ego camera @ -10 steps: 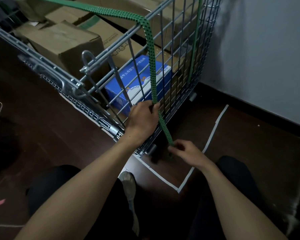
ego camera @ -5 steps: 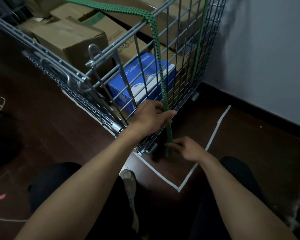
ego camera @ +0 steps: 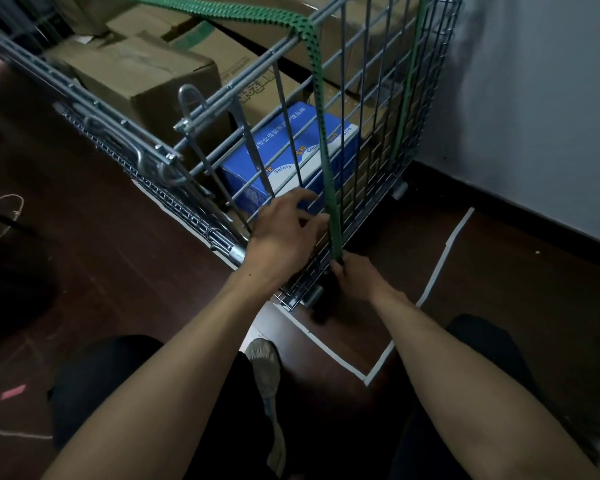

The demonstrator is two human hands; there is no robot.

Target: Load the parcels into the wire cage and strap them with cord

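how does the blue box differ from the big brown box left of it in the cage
The blue box is printed blue and white; the brown box is plain cardboard. The blue box sits low behind the side wires with the green cord crossing in front; the brown box stands taller. Both sit inside the wire cage.

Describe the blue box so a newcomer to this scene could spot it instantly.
Find the grey wire cage standing by the pale wall. Inside, among plain brown cardboard boxes, a blue-and-white printed cardboard box sits low behind the near mesh, crossed by the green perforated strap. It is the only blue parcel in view.
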